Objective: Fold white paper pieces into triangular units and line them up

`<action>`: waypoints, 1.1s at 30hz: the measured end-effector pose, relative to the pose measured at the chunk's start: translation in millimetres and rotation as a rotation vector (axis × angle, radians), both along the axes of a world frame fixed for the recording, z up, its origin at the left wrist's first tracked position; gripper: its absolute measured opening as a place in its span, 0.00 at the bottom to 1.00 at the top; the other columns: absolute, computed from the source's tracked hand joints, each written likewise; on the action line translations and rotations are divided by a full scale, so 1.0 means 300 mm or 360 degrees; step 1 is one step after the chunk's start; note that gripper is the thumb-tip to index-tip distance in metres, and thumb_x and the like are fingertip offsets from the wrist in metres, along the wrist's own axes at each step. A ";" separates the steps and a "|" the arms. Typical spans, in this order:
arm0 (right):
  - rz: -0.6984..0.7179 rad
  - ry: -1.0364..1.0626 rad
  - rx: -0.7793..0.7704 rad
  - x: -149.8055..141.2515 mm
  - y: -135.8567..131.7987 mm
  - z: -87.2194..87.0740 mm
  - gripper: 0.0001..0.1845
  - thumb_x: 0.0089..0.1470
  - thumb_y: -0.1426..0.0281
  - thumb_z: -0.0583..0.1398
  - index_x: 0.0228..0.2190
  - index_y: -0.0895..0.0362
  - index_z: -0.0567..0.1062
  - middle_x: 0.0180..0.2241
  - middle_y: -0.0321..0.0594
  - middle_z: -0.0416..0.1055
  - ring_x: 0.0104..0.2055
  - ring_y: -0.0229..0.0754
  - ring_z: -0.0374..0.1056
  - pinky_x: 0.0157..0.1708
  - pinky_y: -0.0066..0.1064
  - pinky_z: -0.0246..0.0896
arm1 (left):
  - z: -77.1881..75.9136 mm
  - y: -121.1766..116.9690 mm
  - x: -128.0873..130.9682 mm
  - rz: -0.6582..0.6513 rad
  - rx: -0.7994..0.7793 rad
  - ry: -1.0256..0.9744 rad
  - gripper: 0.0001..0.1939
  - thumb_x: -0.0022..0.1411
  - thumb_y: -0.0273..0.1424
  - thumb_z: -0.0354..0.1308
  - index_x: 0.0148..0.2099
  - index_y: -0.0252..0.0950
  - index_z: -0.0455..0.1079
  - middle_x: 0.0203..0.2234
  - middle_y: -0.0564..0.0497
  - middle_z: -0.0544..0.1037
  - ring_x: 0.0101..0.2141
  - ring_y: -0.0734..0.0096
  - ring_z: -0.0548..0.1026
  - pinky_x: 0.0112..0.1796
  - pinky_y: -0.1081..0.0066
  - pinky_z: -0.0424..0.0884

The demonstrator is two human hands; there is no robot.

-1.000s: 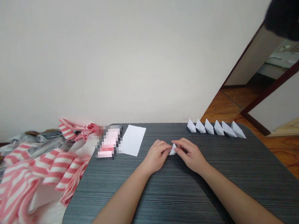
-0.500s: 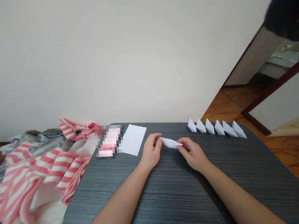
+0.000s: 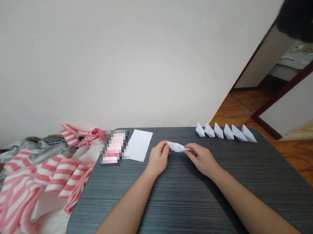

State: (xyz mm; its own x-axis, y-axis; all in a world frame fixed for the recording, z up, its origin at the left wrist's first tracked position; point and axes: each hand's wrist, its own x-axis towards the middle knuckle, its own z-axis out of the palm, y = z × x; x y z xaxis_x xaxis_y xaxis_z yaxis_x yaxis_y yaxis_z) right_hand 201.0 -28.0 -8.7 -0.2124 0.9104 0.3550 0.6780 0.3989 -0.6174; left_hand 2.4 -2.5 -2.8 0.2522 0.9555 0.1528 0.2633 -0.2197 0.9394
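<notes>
A folded white paper boat [image 3: 177, 147] is stretched between my two hands, just over the dark table [image 3: 175, 204]. My left hand [image 3: 159, 157] pinches its left tip between thumb and fingers. At the other tip, my right hand [image 3: 201, 157] is closed in the same sort of pinch. Several finished-looking paper boats [image 3: 218, 130] stand in a slanting row at the back right of the table. Left of my left hand lies a stack or sheet of white paper [image 3: 139, 145].
Beside the paper, a pixelated flat item [image 3: 114, 146] lies near the table's left edge. A heap of red-and-white striped cloth [image 3: 61, 172] and other fabric rises along the left side. A pale wall [image 3: 142, 61] stands behind; wooden floor [image 3: 302, 157] shows at right.
The paper boat has turned a little between my hands, showing more of its side. Both hands keep their pinch and have barely shifted. The view has moved slightly.
</notes>
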 end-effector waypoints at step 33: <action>-0.1432 -0.0439 0.0259 0.689 -0.365 -0.060 0.18 0.54 0.60 0.52 0.39 0.59 0.71 0.32 0.47 0.73 0.32 0.46 0.69 0.34 0.36 0.64 | -0.054 0.050 -0.016 -0.0097 0.0113 0.0418 0.18 0.60 0.41 0.45 0.45 0.37 0.67 0.34 0.50 0.78 0.37 0.65 0.74 0.40 0.68 0.68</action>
State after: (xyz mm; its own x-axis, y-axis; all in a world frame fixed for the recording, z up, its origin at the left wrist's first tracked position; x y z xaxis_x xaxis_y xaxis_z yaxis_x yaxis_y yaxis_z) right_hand 407.7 -137.7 -26.8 0.4482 0.7173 0.5336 0.8858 -0.2760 -0.3730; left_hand -2.3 12.4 -19.1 0.3485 0.9267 0.1409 0.4803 -0.3056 0.8222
